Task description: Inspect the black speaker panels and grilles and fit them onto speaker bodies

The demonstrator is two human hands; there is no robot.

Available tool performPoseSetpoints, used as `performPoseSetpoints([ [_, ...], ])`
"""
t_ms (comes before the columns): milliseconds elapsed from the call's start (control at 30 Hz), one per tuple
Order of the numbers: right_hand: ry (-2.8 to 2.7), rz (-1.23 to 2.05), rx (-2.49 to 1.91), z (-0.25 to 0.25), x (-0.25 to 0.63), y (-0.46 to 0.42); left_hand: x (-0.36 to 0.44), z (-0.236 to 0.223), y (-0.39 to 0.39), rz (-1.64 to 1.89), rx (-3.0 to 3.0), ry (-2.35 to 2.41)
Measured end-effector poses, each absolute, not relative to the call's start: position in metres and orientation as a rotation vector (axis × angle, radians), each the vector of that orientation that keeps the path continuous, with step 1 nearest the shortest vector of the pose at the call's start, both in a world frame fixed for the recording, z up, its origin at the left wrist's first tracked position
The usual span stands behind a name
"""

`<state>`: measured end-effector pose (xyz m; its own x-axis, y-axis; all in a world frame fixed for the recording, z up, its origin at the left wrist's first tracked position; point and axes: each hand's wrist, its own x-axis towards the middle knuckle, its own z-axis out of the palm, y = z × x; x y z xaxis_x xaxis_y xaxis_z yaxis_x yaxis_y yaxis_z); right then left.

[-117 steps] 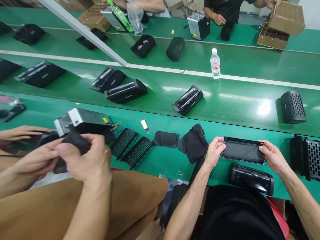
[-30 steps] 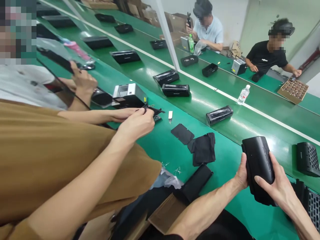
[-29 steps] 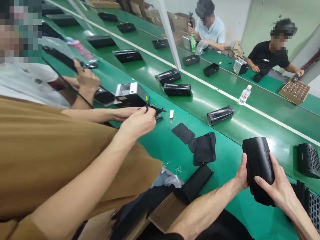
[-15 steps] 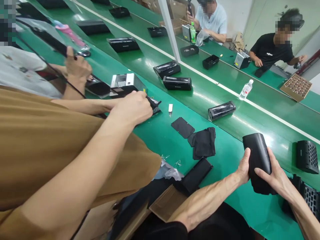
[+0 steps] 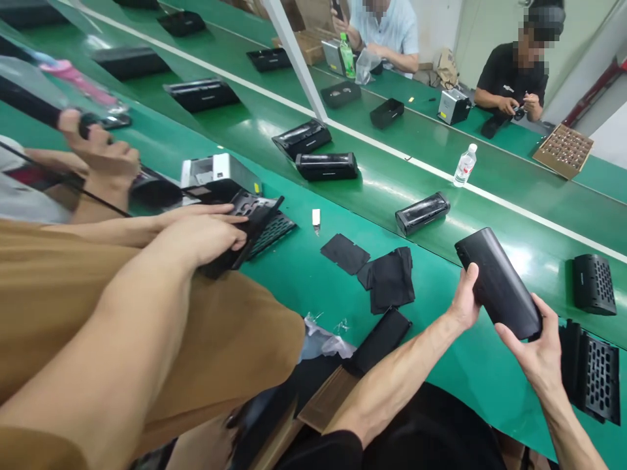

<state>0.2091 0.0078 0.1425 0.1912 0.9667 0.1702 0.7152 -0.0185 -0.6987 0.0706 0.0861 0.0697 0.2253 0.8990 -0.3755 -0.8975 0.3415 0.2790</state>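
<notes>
Black sheets (image 5: 392,281) are seen piled on the green bench (image 5: 482,372), and next, by the left hand (image 5: 465,300) at its side, the black case (image 5: 504,284) is gripped, tilted above the bench, its lower end clasped by the right hand (image 5: 539,349). It could be dropped if either grip were loosened, and the grilles (image 5: 590,382) farther right could be knocked if the right hand were swung outward.

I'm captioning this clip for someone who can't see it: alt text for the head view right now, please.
The wearer's left hand and right hand hold a smooth black housing above a green workbench. Black sheets lie to its left, slotted black panels to its right; farther left, a co-worker's hand touches another panel, and more black housings sit beyond.
</notes>
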Motion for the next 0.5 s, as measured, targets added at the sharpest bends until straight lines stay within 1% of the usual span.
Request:
performPoseSetpoints([
  [67,-1.563,0.556,-1.829,0.154,0.224,0.005,0.037,0.081,0.098,1.259,0.213,0.644],
  [133,-1.584,0.645,-1.843,0.162,0.238,0.000,0.001,0.096,0.111,1.314,0.441,0.666],
  [200,-1.615,0.727,-1.841,0.165,0.248,-0.004,-0.024,0.109,0.121,1.193,0.672,0.593],
  [267,-1.610,0.785,-1.849,0.169,0.251,-0.006,-0.034,0.117,0.125,1.099,0.802,0.547],
  [367,-1.588,0.858,-1.869,0.177,0.255,-0.005,-0.024,0.111,0.121,1.187,0.758,0.589],
  [433,-1.579,0.919,-1.843,0.182,0.261,-0.004,-0.011,0.097,0.113,1.254,0.565,0.599],
  [500,-1.558,0.980,-1.727,0.181,0.264,-0.005,0.006,0.081,0.101,1.267,0.348,0.582],
])
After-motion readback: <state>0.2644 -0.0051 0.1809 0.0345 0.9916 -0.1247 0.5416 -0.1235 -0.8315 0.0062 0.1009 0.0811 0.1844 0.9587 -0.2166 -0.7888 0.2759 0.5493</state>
